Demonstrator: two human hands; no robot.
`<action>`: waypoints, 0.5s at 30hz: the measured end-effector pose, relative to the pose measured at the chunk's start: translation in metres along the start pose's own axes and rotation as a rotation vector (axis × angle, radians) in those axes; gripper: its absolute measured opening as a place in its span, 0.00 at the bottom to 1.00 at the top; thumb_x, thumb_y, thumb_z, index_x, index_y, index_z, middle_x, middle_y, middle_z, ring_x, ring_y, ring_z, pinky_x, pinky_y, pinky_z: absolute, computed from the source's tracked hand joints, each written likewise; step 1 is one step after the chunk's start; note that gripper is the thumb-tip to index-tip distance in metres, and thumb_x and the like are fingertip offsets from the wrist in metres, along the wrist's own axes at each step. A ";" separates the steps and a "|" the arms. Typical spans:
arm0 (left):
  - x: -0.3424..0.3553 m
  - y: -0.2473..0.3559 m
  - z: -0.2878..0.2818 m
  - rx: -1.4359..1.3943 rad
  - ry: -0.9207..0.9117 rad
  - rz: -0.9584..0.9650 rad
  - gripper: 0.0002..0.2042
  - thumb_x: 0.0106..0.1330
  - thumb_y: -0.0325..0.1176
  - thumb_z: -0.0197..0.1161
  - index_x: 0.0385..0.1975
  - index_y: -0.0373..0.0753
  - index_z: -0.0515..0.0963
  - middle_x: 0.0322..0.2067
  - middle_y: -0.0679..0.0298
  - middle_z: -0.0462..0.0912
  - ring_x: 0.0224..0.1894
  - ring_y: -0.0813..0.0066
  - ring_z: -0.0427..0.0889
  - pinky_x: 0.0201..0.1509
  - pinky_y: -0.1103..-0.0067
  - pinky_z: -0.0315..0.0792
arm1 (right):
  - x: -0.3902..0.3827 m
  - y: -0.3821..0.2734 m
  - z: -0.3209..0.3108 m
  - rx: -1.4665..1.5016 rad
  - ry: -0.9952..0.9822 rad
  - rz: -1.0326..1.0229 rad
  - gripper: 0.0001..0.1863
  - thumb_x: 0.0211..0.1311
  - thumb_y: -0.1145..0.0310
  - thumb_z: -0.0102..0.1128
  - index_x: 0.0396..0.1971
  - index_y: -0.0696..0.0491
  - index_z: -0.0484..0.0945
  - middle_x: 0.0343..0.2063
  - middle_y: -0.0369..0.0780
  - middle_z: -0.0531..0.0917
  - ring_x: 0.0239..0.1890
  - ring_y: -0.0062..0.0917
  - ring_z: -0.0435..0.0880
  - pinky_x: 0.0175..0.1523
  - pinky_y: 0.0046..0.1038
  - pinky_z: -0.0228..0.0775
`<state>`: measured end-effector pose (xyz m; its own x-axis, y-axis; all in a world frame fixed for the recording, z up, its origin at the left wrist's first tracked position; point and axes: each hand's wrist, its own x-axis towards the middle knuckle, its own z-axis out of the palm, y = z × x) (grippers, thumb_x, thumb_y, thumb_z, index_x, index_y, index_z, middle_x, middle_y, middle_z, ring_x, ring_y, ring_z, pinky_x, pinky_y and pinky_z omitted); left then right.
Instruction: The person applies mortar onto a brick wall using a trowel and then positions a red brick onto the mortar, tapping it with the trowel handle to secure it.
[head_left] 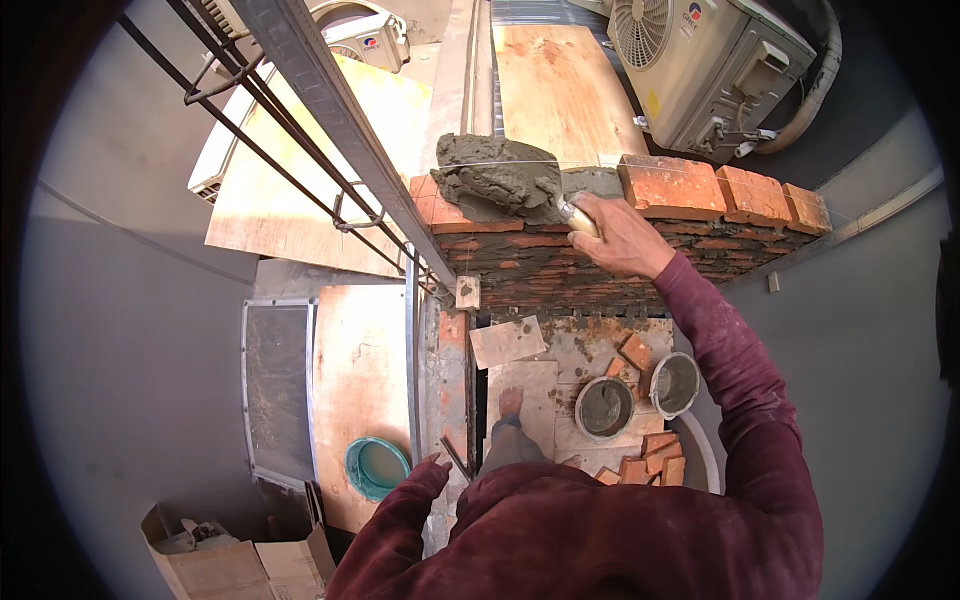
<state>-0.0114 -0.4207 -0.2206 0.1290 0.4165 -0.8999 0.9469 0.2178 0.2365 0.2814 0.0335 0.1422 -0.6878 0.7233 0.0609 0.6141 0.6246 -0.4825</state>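
Note:
My right hand (622, 236) is closed around the pale handle of a trowel (578, 216). A thick heap of wet grey mortar (495, 175) covers the trowel's blade, over the left part of a brick wall (560, 262). Along the wall's top right lie several orange bricks (672, 187), and a thin string runs across just above. Low on the left, my left hand (432, 474) is partly hidden by its sleeve, close to a dark narrow bar (455, 457); its fingers are too small to read.
Two buckets of mortar, one (604, 407) beside the other (675, 385), stand below among loose bricks (652, 460). A teal basin (378, 468) sits on a plywood board (362, 380). Steel bars (300, 170) and a metal post (340, 110) rise at left; an air-conditioner unit (700, 75) stands beyond the wall.

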 end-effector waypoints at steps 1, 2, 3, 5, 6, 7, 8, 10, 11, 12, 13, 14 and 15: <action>-0.008 -0.003 0.000 0.173 -0.058 0.020 0.28 0.75 0.50 0.39 0.66 0.35 0.58 0.54 0.45 0.76 0.61 0.60 0.72 0.66 0.73 0.62 | 0.014 -0.006 0.007 -0.108 0.031 0.003 0.18 0.57 0.63 0.57 0.42 0.59 0.70 0.33 0.49 0.77 0.33 0.45 0.78 0.39 0.41 0.69; -0.019 0.005 -0.010 0.114 -0.033 -0.002 0.28 0.75 0.49 0.38 0.66 0.35 0.59 0.55 0.45 0.75 0.61 0.60 0.72 0.66 0.73 0.62 | 0.024 -0.009 0.016 -0.225 0.059 0.012 0.18 0.58 0.64 0.56 0.44 0.59 0.70 0.34 0.49 0.78 0.33 0.46 0.78 0.39 0.42 0.70; -0.036 0.019 -0.027 0.062 -0.009 -0.021 0.28 0.75 0.49 0.37 0.66 0.35 0.60 0.56 0.45 0.75 0.61 0.60 0.72 0.67 0.72 0.61 | 0.031 -0.010 0.025 -0.283 0.099 -0.006 0.16 0.57 0.65 0.55 0.43 0.58 0.70 0.34 0.50 0.78 0.33 0.47 0.79 0.39 0.43 0.71; -0.048 0.023 -0.035 -0.035 0.029 -0.029 0.27 0.75 0.49 0.38 0.65 0.34 0.61 0.57 0.46 0.73 0.62 0.59 0.71 0.68 0.71 0.60 | 0.043 -0.014 0.047 -0.379 0.175 -0.050 0.13 0.57 0.68 0.53 0.40 0.57 0.69 0.34 0.50 0.78 0.34 0.48 0.80 0.39 0.46 0.72; -0.042 0.021 -0.032 -0.077 0.047 -0.005 0.27 0.74 0.49 0.39 0.65 0.34 0.62 0.57 0.46 0.73 0.62 0.59 0.71 0.68 0.70 0.59 | 0.044 -0.017 0.050 -0.346 0.246 -0.048 0.12 0.58 0.69 0.53 0.40 0.57 0.69 0.35 0.50 0.78 0.34 0.48 0.80 0.38 0.45 0.72; -0.031 0.018 -0.029 -0.117 0.064 0.022 0.27 0.74 0.48 0.41 0.64 0.34 0.63 0.58 0.46 0.72 0.63 0.58 0.70 0.69 0.69 0.59 | 0.041 -0.020 0.052 -0.316 0.318 -0.043 0.11 0.59 0.69 0.52 0.39 0.57 0.69 0.35 0.49 0.78 0.34 0.47 0.80 0.38 0.45 0.73; 0.003 -0.002 0.001 -0.212 0.173 0.016 0.28 0.73 0.49 0.45 0.64 0.33 0.64 0.57 0.47 0.73 0.61 0.55 0.71 0.67 0.69 0.61 | 0.041 -0.025 0.055 -0.281 0.387 -0.053 0.10 0.59 0.69 0.52 0.39 0.57 0.69 0.35 0.49 0.77 0.33 0.47 0.80 0.37 0.44 0.73; 0.033 -0.011 0.024 -0.430 0.272 -0.023 0.29 0.70 0.48 0.52 0.63 0.33 0.65 0.55 0.49 0.75 0.58 0.54 0.74 0.62 0.68 0.66 | 0.024 -0.030 0.037 -0.118 0.261 0.033 0.09 0.62 0.67 0.51 0.36 0.57 0.69 0.27 0.47 0.77 0.29 0.45 0.79 0.35 0.41 0.71; 0.037 -0.001 0.010 -0.557 0.267 -0.065 0.29 0.69 0.47 0.55 0.63 0.33 0.66 0.53 0.50 0.77 0.56 0.55 0.76 0.59 0.69 0.68 | 0.011 -0.029 0.034 0.009 0.154 0.104 0.10 0.62 0.66 0.51 0.35 0.57 0.69 0.24 0.46 0.76 0.27 0.42 0.79 0.34 0.40 0.71; 0.038 0.010 -0.007 -0.678 0.261 -0.106 0.29 0.67 0.47 0.59 0.62 0.34 0.67 0.51 0.52 0.78 0.53 0.56 0.77 0.56 0.69 0.70 | -0.002 -0.026 0.032 0.136 0.051 0.178 0.10 0.63 0.65 0.51 0.34 0.57 0.69 0.21 0.45 0.75 0.26 0.40 0.79 0.34 0.39 0.70; 0.041 0.012 -0.011 -0.756 0.288 -0.100 0.29 0.66 0.46 0.60 0.62 0.35 0.67 0.49 0.53 0.79 0.51 0.59 0.78 0.54 0.70 0.71 | -0.015 -0.027 0.036 0.364 -0.027 0.262 0.11 0.65 0.62 0.50 0.32 0.57 0.69 0.18 0.42 0.73 0.23 0.35 0.77 0.31 0.36 0.69; 0.045 0.012 -0.012 -0.836 0.315 -0.101 0.29 0.65 0.46 0.62 0.62 0.37 0.68 0.47 0.55 0.80 0.49 0.62 0.79 0.52 0.71 0.71 | -0.026 -0.029 0.046 0.597 -0.109 0.344 0.13 0.67 0.60 0.49 0.31 0.56 0.68 0.15 0.39 0.70 0.19 0.29 0.76 0.28 0.33 0.67; 0.048 0.009 -0.013 -0.907 0.346 -0.102 0.29 0.64 0.45 0.64 0.62 0.38 0.68 0.45 0.57 0.80 0.46 0.65 0.79 0.49 0.72 0.72 | -0.035 -0.034 0.058 0.747 -0.137 0.417 0.16 0.71 0.57 0.45 0.31 0.56 0.67 0.17 0.35 0.69 0.15 0.21 0.72 0.23 0.30 0.65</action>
<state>-0.0003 -0.3876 -0.2574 -0.1722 0.5624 -0.8087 0.3438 0.8037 0.4857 0.2621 -0.0306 0.1055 -0.5332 0.7785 -0.3311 0.4441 -0.0755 -0.8928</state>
